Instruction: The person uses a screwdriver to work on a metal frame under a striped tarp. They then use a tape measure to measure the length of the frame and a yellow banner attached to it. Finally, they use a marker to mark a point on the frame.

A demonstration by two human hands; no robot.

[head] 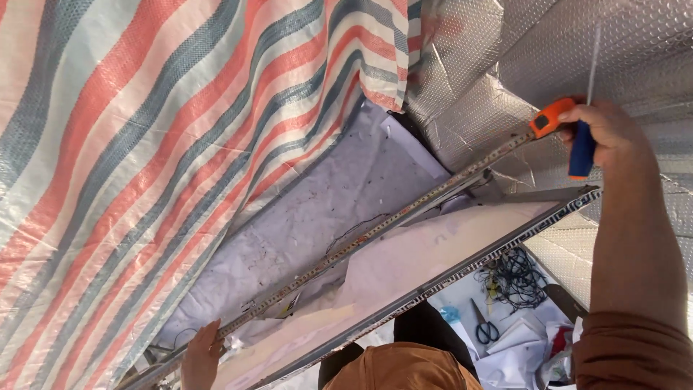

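Overhead, tape measure [375, 230] stretched between hands, right hand [603, 133] gripping its case, left hand [201, 354] pinning its end.

The big tarp [144, 144] has stripes of red, blue-grey and white, and the foil sheet [548, 58] beside it is shiny silver with tiny bumps all over. The tape measure [375, 231] is a yellowish strip with small dark marks, its case [550, 117] is bright orange, and the tool handle [582, 152] next to the case is dark blue. The board [433, 253] is pale pink-white with a black and white patterned edge, the sleeve [628, 354] is rusty orange-brown, the scissors [485, 328] have dark handles, and the tangled cord [514, 278] is black.
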